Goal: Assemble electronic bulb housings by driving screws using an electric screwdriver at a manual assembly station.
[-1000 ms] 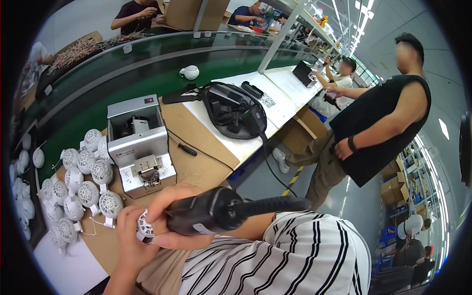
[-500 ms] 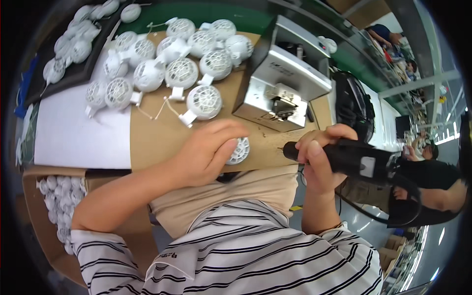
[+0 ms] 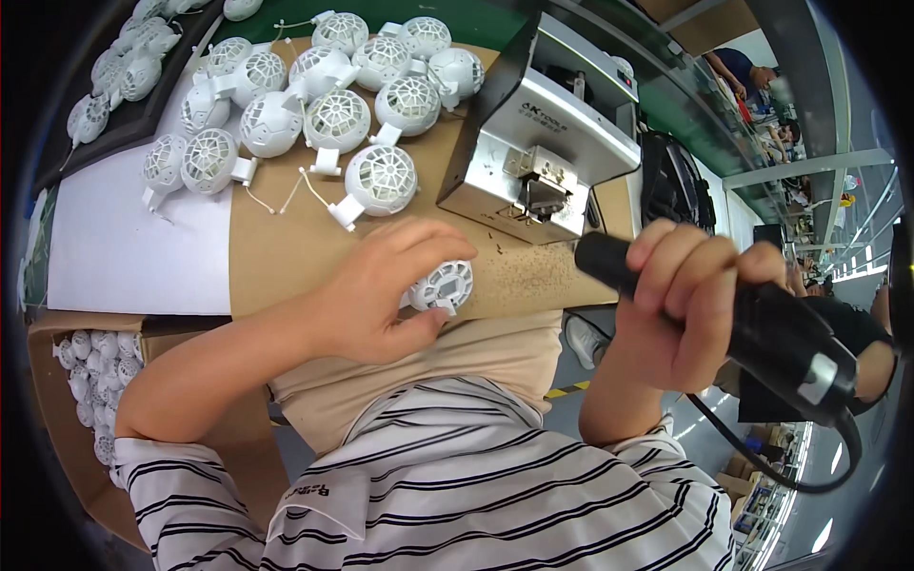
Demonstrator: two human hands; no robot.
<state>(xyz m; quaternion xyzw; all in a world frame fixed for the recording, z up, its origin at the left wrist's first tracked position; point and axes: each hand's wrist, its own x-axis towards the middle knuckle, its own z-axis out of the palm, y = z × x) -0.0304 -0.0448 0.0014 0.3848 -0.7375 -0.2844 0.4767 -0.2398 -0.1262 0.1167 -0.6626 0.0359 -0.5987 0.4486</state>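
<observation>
lattice ball housing (image 3: 451, 279) pinched in left hand (image 3: 376, 290) fingers; right hand (image 3: 681, 309) fingers wrap electric screwdriver (image 3: 795, 352), just tilted up, so clear of housing.

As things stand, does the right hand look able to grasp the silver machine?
Probably not: the right hand is closed around the black corded tool, leaving no free grip, though the silver machine looks near.

Hands (image 3: 386, 290) apart, right (image 3: 687, 303) seemingly clenched
</observation>
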